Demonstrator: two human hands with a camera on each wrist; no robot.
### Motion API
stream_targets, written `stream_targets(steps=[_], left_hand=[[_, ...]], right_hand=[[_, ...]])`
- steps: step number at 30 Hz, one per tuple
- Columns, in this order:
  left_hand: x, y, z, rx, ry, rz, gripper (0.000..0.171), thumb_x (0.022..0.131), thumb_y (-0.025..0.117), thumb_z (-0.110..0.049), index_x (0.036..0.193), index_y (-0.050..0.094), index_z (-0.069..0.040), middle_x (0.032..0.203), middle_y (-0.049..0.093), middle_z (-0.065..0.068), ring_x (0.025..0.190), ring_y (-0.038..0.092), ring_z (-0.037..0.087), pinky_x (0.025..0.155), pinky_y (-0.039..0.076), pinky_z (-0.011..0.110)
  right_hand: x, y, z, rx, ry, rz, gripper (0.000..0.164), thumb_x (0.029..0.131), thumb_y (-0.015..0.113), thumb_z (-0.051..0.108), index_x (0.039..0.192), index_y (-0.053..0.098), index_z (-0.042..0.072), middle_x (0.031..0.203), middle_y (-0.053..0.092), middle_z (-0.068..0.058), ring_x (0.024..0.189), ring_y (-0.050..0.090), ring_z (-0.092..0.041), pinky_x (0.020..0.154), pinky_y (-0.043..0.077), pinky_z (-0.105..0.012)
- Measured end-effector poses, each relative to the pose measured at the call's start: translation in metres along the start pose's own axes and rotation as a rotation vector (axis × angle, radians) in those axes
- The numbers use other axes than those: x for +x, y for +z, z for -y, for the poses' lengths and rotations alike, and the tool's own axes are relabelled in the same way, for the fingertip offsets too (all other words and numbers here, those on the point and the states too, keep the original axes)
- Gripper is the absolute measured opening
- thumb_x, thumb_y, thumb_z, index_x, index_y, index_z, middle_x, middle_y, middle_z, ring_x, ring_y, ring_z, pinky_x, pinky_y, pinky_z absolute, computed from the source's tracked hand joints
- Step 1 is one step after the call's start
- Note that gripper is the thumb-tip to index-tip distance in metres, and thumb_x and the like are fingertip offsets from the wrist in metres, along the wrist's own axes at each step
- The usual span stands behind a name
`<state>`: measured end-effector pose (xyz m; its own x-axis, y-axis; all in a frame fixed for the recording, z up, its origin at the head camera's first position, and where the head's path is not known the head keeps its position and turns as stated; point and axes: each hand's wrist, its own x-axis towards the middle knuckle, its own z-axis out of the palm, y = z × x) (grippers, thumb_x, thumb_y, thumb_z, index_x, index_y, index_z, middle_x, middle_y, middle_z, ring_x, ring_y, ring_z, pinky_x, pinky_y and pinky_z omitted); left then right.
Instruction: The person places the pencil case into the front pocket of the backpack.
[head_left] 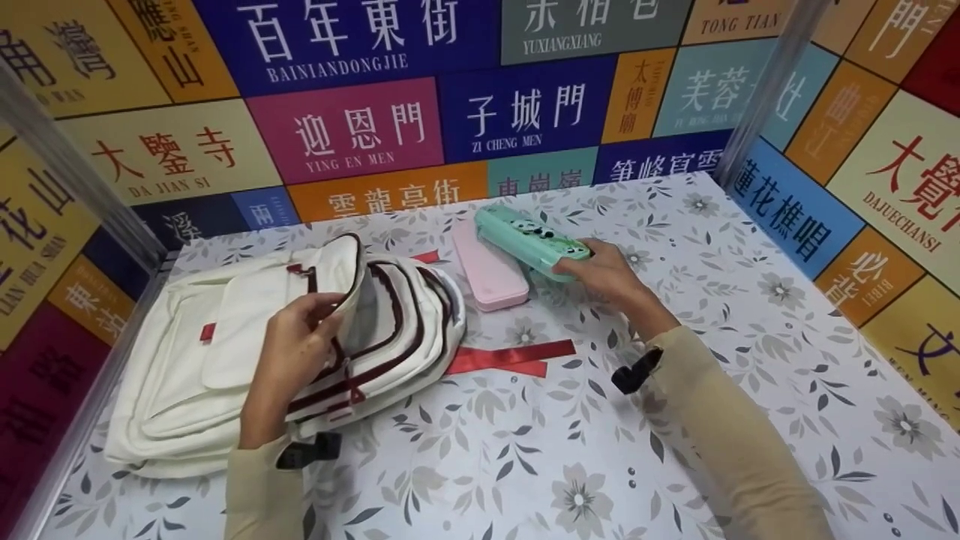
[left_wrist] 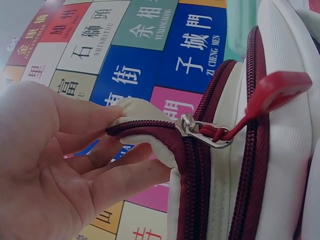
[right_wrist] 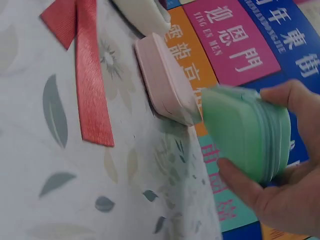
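Observation:
A cream backpack (head_left: 180,420) with dark red zips lies on the left of the table. My left hand (head_left: 289,360) pinches the edge of its front pocket, whose zip is undone there. In the left wrist view, thumb and fingers grip the dark red zip edge (left_wrist: 145,125), beside a metal slider with a red pull tab (left_wrist: 280,95). My right hand (head_left: 611,274) grips one end of a mint green pencil case (head_left: 529,236) with panda pictures on its lid. The green case overlaps a pink case (head_left: 491,277) lying on the table.
Crossed red ribbons (head_left: 525,356) lie on the table right of the backpack, and a bit of red shows behind it. The tabletop (head_left: 480,465) has a grey leaf and flower pattern. Upright panels (head_left: 345,127) with coloured sign prints stand at the back and sides.

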<state>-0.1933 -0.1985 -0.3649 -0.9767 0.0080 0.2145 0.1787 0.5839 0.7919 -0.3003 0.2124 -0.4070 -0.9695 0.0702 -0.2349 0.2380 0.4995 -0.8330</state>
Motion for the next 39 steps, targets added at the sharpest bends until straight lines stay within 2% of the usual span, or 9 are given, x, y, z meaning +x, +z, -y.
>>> stream_targets(steps=[3, 7, 13, 18, 25, 30, 32, 34, 39], left_hand=[[-0.001, 0.001, 0.000, -0.012, -0.003, 0.010, 0.028, 0.097, 0.058, -0.003, 0.123, 0.067, 0.001, 0.090, 0.068, 0.021, 0.053, 0.057, 0.013, 0.049, 0.048, 0.022], [-0.001, 0.000, 0.000, -0.020, 0.005, -0.002, 0.028, 0.096, 0.059, -0.001, 0.123, 0.066, 0.002, 0.093, 0.069, 0.021, 0.053, 0.057, 0.012, 0.049, 0.048, 0.021], [-0.001, 0.000, -0.001, 0.001, 0.002, -0.011, 0.028, 0.096, 0.058, -0.002, 0.123, 0.067, 0.001, 0.098, 0.070, 0.020, 0.063, 0.058, 0.013, 0.053, 0.048, 0.020], [0.000, 0.000, -0.004, 0.030, 0.016, -0.020, 0.027, 0.097, 0.058, -0.003, 0.123, 0.067, 0.000, 0.103, 0.071, 0.020, 0.079, 0.061, 0.017, 0.061, 0.048, 0.018], [-0.001, 0.000, -0.007, 0.065, 0.028, -0.061, 0.027, 0.095, 0.059, -0.001, 0.120, 0.069, 0.001, 0.102, 0.070, 0.020, 0.086, 0.060, 0.023, 0.072, 0.046, 0.021], [-0.003, 0.001, -0.011, 0.077, 0.051, -0.073, 0.027, 0.094, 0.060, 0.000, 0.119, 0.069, 0.003, 0.105, 0.069, 0.022, 0.092, 0.063, 0.028, 0.081, 0.048, 0.033], [-0.002, 0.001, -0.011, 0.085, 0.056, -0.073, 0.027, 0.093, 0.060, 0.001, 0.119, 0.069, 0.003, 0.107, 0.069, 0.022, 0.095, 0.063, 0.029, 0.082, 0.048, 0.035], [-0.002, 0.001, -0.011, 0.095, 0.063, -0.080, 0.027, 0.093, 0.060, 0.000, 0.119, 0.069, 0.003, 0.107, 0.069, 0.021, 0.093, 0.063, 0.028, 0.080, 0.046, 0.032], [-0.003, 0.002, -0.012, 0.107, 0.100, -0.134, 0.025, 0.093, 0.061, 0.001, 0.116, 0.070, 0.003, 0.102, 0.069, 0.021, 0.086, 0.059, 0.027, 0.074, 0.041, 0.027]], right_hand=[[-0.009, 0.005, 0.003, -0.060, -0.168, 0.027, 0.077, 0.081, 0.073, 0.031, 0.151, 0.044, 0.016, 0.143, 0.053, -0.012, 0.116, 0.051, -0.027, 0.098, 0.043, -0.039], [-0.020, 0.018, 0.009, -0.021, -0.305, 0.091, 0.072, 0.080, 0.074, 0.026, 0.147, 0.049, 0.016, 0.136, 0.059, -0.011, 0.109, 0.056, -0.024, 0.091, 0.045, -0.034], [-0.030, 0.038, 0.018, 0.094, -0.409, 0.198, 0.067, 0.082, 0.072, 0.017, 0.146, 0.050, 0.011, 0.133, 0.063, -0.013, 0.108, 0.061, -0.019, 0.085, 0.049, -0.022], [-0.034, 0.048, 0.027, 0.178, -0.475, 0.285, 0.068, 0.082, 0.071, 0.011, 0.146, 0.049, 0.008, 0.134, 0.062, -0.016, 0.107, 0.061, -0.017, 0.083, 0.052, -0.019], [-0.034, 0.061, 0.038, 0.168, -0.544, 0.357, 0.072, 0.077, 0.073, 0.009, 0.146, 0.051, 0.009, 0.134, 0.062, -0.015, 0.107, 0.061, -0.017, 0.086, 0.052, -0.020], [-0.029, 0.069, 0.040, 0.196, -0.578, 0.388, 0.071, 0.074, 0.073, 0.006, 0.143, 0.054, 0.009, 0.129, 0.064, -0.015, 0.101, 0.061, -0.017, 0.083, 0.053, -0.020], [-0.026, 0.071, 0.040, 0.233, -0.570, 0.392, 0.071, 0.075, 0.072, 0.008, 0.143, 0.054, 0.009, 0.127, 0.065, -0.017, 0.099, 0.062, -0.017, 0.082, 0.055, -0.021], [-0.023, 0.073, 0.038, 0.289, -0.540, 0.392, 0.071, 0.075, 0.070, 0.012, 0.144, 0.053, 0.009, 0.125, 0.065, -0.017, 0.099, 0.063, -0.017, 0.081, 0.058, -0.025], [-0.018, 0.079, 0.029, 0.403, -0.476, 0.417, 0.075, 0.077, 0.068, 0.019, 0.148, 0.048, 0.007, 0.126, 0.065, -0.015, 0.099, 0.066, -0.015, 0.085, 0.061, -0.043]])
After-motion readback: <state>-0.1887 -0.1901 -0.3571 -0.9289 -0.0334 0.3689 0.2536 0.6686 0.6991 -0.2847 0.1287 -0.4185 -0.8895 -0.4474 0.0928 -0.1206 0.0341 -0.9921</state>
